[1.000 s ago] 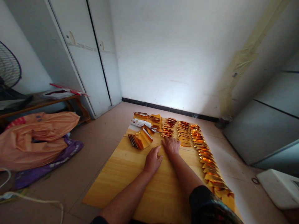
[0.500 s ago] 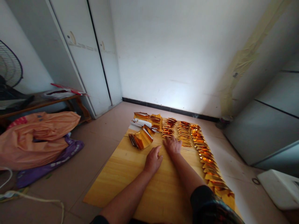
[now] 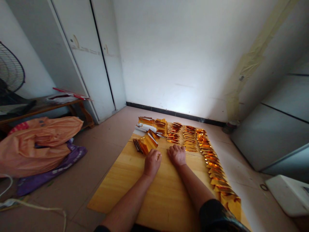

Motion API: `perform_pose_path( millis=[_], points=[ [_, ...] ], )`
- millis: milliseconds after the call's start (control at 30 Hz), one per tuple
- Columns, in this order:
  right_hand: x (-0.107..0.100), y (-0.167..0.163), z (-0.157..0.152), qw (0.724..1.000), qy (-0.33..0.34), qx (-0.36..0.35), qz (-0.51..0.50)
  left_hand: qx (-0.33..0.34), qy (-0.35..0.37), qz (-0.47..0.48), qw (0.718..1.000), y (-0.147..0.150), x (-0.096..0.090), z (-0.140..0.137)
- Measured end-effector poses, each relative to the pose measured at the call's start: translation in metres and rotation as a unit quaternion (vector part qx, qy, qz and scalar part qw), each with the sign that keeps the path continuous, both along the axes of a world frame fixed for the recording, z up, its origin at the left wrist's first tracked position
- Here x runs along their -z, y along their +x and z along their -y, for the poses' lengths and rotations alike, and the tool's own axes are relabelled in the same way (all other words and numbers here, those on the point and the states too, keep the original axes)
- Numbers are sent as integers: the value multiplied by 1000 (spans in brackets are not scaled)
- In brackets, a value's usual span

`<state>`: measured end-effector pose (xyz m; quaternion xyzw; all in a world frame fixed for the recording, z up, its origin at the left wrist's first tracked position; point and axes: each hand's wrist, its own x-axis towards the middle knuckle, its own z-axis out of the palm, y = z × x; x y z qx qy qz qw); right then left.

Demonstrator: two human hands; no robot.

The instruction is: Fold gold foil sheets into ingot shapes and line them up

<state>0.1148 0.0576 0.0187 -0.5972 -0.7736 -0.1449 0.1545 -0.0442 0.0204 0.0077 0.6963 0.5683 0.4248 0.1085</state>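
Note:
My left hand (image 3: 153, 163) is curled closed at the near edge of a fanned stack of gold foil paper sheets (image 3: 147, 143). Nothing shows in its fingers. To its right, my right hand (image 3: 177, 155) rests on the wooden board (image 3: 120, 180) with fingers bent under and nothing visible in them. Just beyond it lies a short row of folded gold foil papers (image 3: 173, 137). A second row of folded papers (image 3: 190, 141) is to its right. Along the board's right edge runs a longer row of gold foil pieces (image 3: 213, 167).
More gold sheets (image 3: 161, 126) and a white bundle (image 3: 146, 127) lie at the board's far left corner. Orange and purple bags (image 3: 45, 141) are on the floor at left, by a low wooden bench (image 3: 82, 111). A white box (image 3: 289, 195) stands at right.
My left hand has moved left and forward, up to the foil stack, and its fingers have curled in. My right hand has drawn back slightly from the short row, its outstretched fingers now bent.

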Motion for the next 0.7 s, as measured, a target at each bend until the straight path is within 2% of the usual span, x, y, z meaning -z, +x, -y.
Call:
perform_pose_path(
  millis=[100, 200, 300, 467, 700],
  points=[
    [5, -3, 13, 997, 35, -67, -3, -90, -78, -53, 991, -10, -14, -13],
    [9, -5, 30, 992, 56, -113, -14, -116, -155, -114, 974, -11, -29, -26],
    [11, -5, 47, 990, 64, -124, -31, -124, -213, -149, 957, -7, -38, -36],
    [12, -3, 64, 989, 61, -126, -47, -143, -234, -173, 946, -2, -35, -45],
    [13, -2, 64, 989, 60, -124, -51, -139, -228, -178, 947, -5, -27, -45]
  ],
)
